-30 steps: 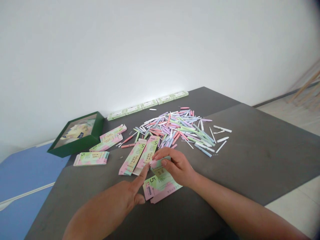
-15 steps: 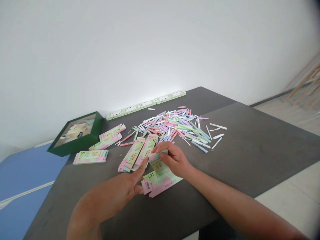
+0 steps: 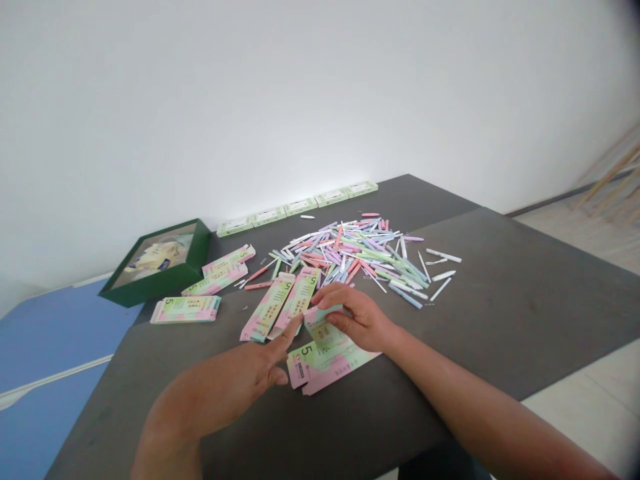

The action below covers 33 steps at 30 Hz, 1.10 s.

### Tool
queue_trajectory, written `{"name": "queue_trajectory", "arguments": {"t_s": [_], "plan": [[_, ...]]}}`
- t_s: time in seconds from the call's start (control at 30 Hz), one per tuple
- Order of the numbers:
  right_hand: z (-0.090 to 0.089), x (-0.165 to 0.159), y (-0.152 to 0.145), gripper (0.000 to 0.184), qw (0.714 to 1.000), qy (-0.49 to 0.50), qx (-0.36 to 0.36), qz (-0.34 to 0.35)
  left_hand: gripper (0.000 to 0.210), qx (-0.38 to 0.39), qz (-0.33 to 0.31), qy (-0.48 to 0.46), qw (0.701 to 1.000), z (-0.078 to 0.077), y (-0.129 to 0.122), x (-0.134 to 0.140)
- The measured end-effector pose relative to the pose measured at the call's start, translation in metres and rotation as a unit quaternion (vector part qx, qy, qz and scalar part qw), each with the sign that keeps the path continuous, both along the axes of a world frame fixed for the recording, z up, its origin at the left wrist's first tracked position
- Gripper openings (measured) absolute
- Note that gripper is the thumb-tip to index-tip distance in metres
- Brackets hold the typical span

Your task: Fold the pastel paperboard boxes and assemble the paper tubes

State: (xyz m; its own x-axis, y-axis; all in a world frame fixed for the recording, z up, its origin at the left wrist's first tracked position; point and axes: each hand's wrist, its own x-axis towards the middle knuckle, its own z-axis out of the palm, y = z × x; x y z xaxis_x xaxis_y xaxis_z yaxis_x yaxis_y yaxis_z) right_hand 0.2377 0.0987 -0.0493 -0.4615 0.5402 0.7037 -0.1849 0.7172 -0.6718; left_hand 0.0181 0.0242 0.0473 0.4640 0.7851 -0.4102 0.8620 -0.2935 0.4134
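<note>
Two hands and a pink and green card flap

The right hand [image 3: 356,319] is pinching a card flap [image 3: 320,331] between its thumb and fingers. The flap stands up over a flat card box [image 3: 333,365] with a big 5 on it, on the bench [image 3: 500,287] in front of the hands. I can't tell if the flap and the flat box are one piece.

The left hand [image 3: 245,380] isn't gripping anything I can see. Its pointing finger sticks out to the flap's near corner and its thumb is spread away.

Just past the left fingertip, two slim boxes [image 3: 270,308] lie side by side. Farther out to the left of that hand are three more card boxes [image 3: 186,309], two close together. Behind them sits a green box [image 3: 163,285] with something pale yellow inside.

Past the right hand is a big messy heap of colored pens [image 3: 350,257]. A few white pens [image 3: 444,256] lie loose on its right. Beyond the heap, five pale boxes [image 3: 300,207] sit in a row by the white wall [image 3: 320,100].
</note>
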Motion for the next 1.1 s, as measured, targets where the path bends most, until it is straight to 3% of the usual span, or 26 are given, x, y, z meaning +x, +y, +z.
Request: {"name": "queue_trajectory", "arguments": {"t_s": [0.23,0.57,0.8,0.93,1.1], "plan": [[-0.002,-0.005,-0.001,0.017,0.999,0.015,-0.027,-0.013,0.060,-0.011,-0.012,0.010,1.000,0.003,0.002,0.003],[-0.002,-0.004,-0.006,0.023,1.000,0.003,-0.019,-0.018,0.064,-0.015,-0.002,0.015,1.000,-0.004,0.002,-0.001],[-0.003,-0.013,-0.005,0.016,0.997,0.033,-0.006,-0.063,0.062,-0.013,-0.020,0.020,1.000,-0.004,0.003,-0.001],[0.012,-0.008,-0.006,0.016,0.994,-0.063,-0.030,-0.082,0.062,-0.010,-0.023,0.016,1.000,-0.005,0.003,-0.002],[0.047,0.007,-0.008,0.016,0.964,-0.247,-0.001,-0.100,0.061,-0.005,-0.032,0.027,0.999,-0.002,0.004,0.001]]}}
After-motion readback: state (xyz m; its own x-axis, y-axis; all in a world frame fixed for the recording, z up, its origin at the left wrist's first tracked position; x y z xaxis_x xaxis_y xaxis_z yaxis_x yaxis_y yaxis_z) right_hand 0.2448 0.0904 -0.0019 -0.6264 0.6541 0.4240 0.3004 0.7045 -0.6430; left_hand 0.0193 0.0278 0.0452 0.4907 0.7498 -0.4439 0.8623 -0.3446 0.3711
